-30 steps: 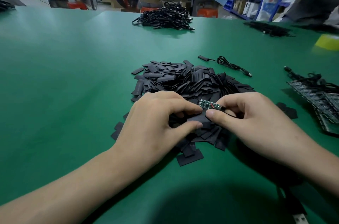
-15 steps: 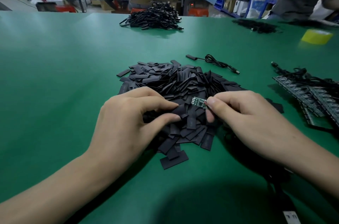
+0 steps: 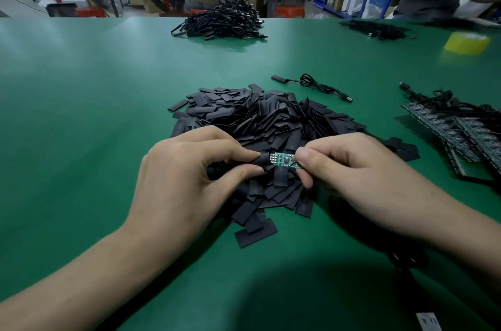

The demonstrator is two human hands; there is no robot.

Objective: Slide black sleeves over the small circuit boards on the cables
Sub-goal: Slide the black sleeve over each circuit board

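A small green circuit board [image 3: 283,163] is pinched at its right end by my right hand [image 3: 352,176]; red wire shows at the fingertips. My left hand [image 3: 189,181] pinches a black sleeve [image 3: 262,164] between thumb and forefinger, its mouth touching the board's left end. Both hands hover over a heap of flat black sleeves [image 3: 260,124] on the green table [image 3: 81,141]. The board's cable runs off under my right wrist, mostly hidden.
A sleeved cable [image 3: 311,85] lies behind the heap. Bare boards with cables [image 3: 455,127] are stacked at the right. A pile of cables [image 3: 219,24] sits at the far edge, another [image 3: 376,29] at far right, beside a yellow tape roll [image 3: 467,42]. A person stands at the far right.
My left hand has lifted a sleeve out of the heap and brought its opening against the board's left end. More of the board now shows between the two hands.
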